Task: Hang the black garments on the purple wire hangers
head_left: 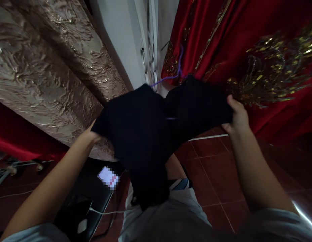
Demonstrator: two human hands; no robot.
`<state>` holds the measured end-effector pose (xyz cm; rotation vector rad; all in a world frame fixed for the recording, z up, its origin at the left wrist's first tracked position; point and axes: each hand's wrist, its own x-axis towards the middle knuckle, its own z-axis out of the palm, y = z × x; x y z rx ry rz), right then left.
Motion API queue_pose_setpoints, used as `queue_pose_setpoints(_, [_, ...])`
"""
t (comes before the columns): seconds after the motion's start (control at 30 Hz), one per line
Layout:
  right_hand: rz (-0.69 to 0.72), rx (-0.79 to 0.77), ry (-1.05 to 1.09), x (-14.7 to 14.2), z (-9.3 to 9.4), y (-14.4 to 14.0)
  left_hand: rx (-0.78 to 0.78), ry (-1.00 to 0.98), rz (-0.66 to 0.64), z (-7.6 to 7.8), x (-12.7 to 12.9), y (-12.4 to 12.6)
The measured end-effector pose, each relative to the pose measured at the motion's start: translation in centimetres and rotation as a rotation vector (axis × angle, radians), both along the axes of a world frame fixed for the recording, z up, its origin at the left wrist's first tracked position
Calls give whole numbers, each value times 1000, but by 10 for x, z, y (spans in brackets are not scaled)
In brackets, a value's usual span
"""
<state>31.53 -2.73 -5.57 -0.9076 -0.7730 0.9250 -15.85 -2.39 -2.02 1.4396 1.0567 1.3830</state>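
Note:
A black shirt (143, 124), blurred in places, spreads between my two hands, its lower end hanging over my lap. Out of its neck rises a thin purple clothes hanger (164, 79) with its hook pointing up. My left hand (93, 133) has hold of the sleeve on the left; most of its fingers are hidden behind the cloth. On the other side, my right hand (238, 114) grips the right sleeve, thumb on top and fingers partly underneath.
Beige textured fabric (70, 77) hangs at the left, and red cloth with gold sequins (267, 70) at the right. White metal bars (151, 37) stand between them. On a black seat (98, 201) lie a lit phone (108, 176) and a white cable (105, 212). Red tiles (211, 178) cover the floor.

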Motion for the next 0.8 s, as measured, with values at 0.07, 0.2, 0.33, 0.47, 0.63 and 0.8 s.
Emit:
queue_pose_setpoints(0.07, [-60, 34, 30, 8, 5, 1, -159, -41, -137, 0, -12, -1])
queue_pose_setpoints(0.2, [-2, 90, -20, -11, 31, 12, -268, -91, -267, -7, -7, 0])
queue_pose_setpoints(0.33, [108, 131, -117, -41, 55, 19, -150, -141, 41, -34, 19, -6])
queue_pose_setpoints(0.47, [180, 70, -195, -38, 51, 7, -72, -240, 207, -66, 40, -27])
queue_pose_setpoints(0.63, [129, 72, -247, -32, 23, -10, -65, -304, 372, -90, 60, -51])
queue_pose_setpoints(0.8, [-67, 110, -226, -44, -15, -7, -129, -351, 390, -106, 80, -61])
